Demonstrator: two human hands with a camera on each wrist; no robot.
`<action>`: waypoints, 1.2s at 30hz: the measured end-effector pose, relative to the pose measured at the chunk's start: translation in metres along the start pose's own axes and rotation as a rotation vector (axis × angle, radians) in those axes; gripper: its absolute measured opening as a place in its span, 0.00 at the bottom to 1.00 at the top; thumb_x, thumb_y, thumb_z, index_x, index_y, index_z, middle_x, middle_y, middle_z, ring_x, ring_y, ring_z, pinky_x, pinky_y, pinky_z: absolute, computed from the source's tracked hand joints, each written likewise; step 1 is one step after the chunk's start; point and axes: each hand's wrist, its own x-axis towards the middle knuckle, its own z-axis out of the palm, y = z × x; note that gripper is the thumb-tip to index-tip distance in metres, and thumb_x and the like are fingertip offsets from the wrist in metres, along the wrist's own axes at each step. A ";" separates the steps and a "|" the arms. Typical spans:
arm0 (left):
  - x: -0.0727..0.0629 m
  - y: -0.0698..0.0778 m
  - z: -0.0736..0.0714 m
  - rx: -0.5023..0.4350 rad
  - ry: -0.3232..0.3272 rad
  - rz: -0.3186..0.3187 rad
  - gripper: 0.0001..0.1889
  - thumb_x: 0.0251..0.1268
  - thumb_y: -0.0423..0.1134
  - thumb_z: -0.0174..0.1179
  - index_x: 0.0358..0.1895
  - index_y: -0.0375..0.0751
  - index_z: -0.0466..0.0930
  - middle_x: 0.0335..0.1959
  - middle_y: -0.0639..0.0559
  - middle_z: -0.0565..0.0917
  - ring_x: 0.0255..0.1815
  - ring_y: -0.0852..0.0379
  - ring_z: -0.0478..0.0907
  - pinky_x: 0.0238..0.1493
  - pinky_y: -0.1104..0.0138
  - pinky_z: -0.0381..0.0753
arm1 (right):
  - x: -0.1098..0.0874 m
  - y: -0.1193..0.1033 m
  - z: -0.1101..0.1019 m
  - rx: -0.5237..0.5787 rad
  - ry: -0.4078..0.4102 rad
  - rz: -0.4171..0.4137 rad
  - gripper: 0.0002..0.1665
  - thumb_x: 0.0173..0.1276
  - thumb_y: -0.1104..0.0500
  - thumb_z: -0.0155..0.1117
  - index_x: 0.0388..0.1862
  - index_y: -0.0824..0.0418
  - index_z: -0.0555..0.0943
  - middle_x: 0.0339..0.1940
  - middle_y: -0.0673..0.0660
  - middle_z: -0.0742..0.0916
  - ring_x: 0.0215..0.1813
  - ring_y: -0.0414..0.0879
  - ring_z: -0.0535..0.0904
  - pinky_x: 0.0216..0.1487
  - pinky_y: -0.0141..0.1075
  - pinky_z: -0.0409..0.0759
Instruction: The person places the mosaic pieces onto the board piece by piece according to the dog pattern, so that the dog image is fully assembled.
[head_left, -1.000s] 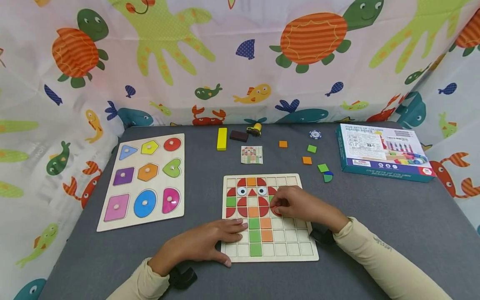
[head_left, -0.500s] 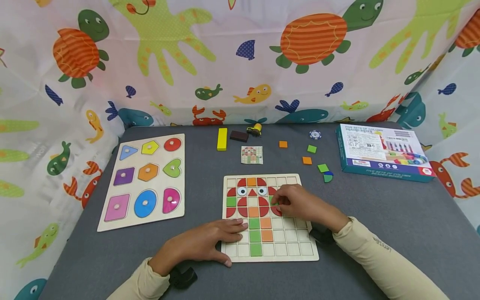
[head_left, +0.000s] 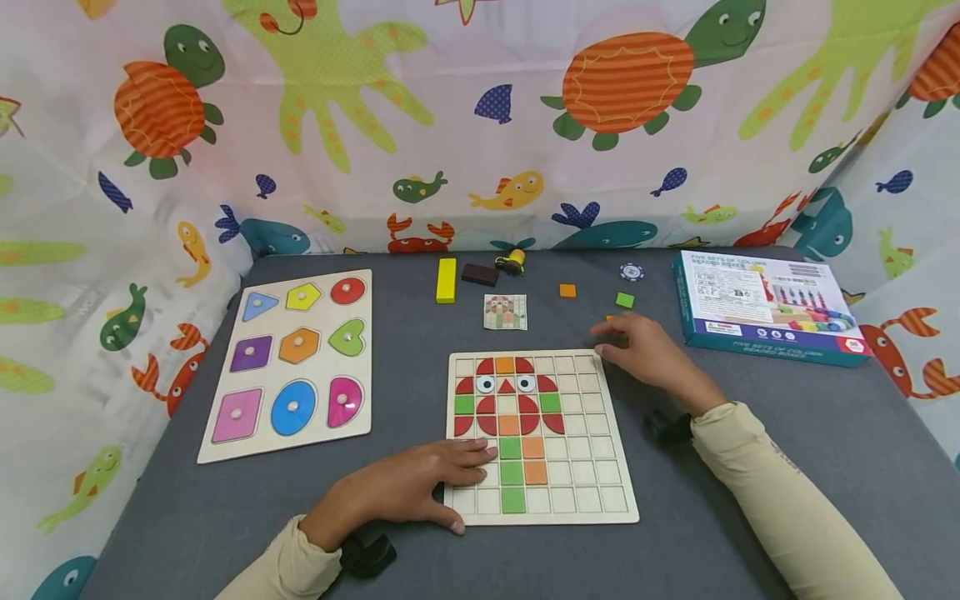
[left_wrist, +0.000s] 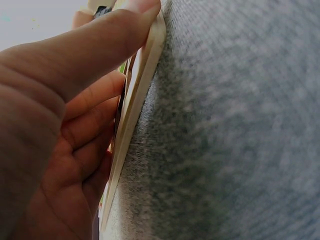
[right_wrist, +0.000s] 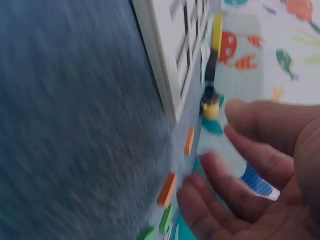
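A wooden grid board (head_left: 587, 500) lies in the middle of the table, with red, green and orange pieces and two eye pieces in its cells. My left hand (head_left: 405, 483) rests on its lower left corner, thumb along the near edge; the left wrist view shows the thumb (left_wrist: 100, 50) against the board's rim. Beyond the upper right corner hovers my right hand (head_left: 647, 357), fingers loosely bent and holding nothing. An orange tile (head_left: 609, 317) peeks out by its fingertips, mostly covered. A green tile (head_left: 625, 300) and another orange tile (head_left: 567, 291) lie farther back.
A small pattern card (head_left: 506, 312) lies behind the board. At the back are a yellow block (head_left: 446, 281), a dark block (head_left: 480, 274), a bee toy (head_left: 514, 262) and a poker chip (head_left: 632, 272). A shape puzzle (head_left: 360, 354) lies left, a box (head_left: 765, 304) right.
My right hand has left the green piece lying in the board's right part and moved right and away, over the loose tiles, hiding some. The left hand stays put.
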 end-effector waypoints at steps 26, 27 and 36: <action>0.000 0.000 0.000 0.005 0.000 -0.007 0.39 0.59 0.55 0.66 0.71 0.43 0.66 0.75 0.55 0.60 0.76 0.56 0.52 0.70 0.56 0.60 | -0.013 -0.014 0.001 0.013 -0.164 -0.141 0.11 0.65 0.71 0.63 0.46 0.66 0.85 0.40 0.55 0.84 0.37 0.47 0.75 0.38 0.40 0.77; 0.000 0.000 0.000 0.004 -0.002 -0.008 0.39 0.59 0.55 0.66 0.71 0.43 0.66 0.75 0.55 0.60 0.76 0.56 0.52 0.70 0.56 0.60 | -0.016 -0.019 0.002 0.046 -0.197 -0.168 0.12 0.65 0.71 0.64 0.47 0.66 0.84 0.40 0.55 0.84 0.37 0.47 0.75 0.37 0.39 0.77; 0.001 0.000 0.000 0.001 -0.003 -0.009 0.38 0.59 0.56 0.66 0.71 0.44 0.67 0.75 0.56 0.60 0.76 0.56 0.51 0.70 0.56 0.59 | -0.040 -0.051 0.023 0.164 -0.387 -0.229 0.11 0.66 0.67 0.65 0.48 0.62 0.85 0.42 0.50 0.85 0.39 0.44 0.75 0.39 0.34 0.77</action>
